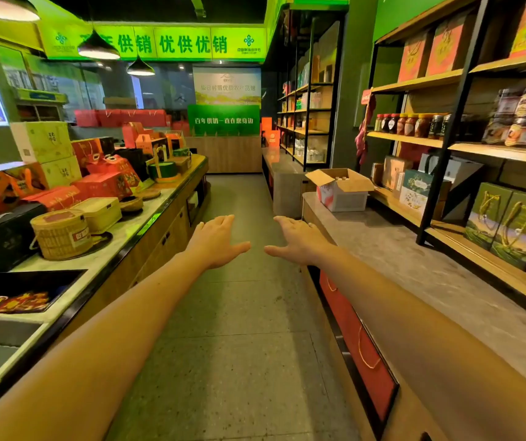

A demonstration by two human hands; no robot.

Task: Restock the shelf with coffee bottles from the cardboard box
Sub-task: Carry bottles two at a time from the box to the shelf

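An open cardboard box [341,194] stands on the grey stone counter [414,259] at the right, its flaps up and a few bottle caps [341,178] showing inside. Behind it rises the wooden shelf unit [408,138] with jars and gift boxes. Both my arms stretch out over the aisle floor. My left hand [215,241] and my right hand [296,240] are flat, palms down, fingers straight, holding nothing. The box lies beyond my right hand, well apart from it.
A long display island [147,214] at the left carries gift boxes, baskets and tins. The tiled aisle [239,313] runs between it and the counter. Green gift boxes [507,224] stand on the low shelf at the right. More shelving lines the far right wall.
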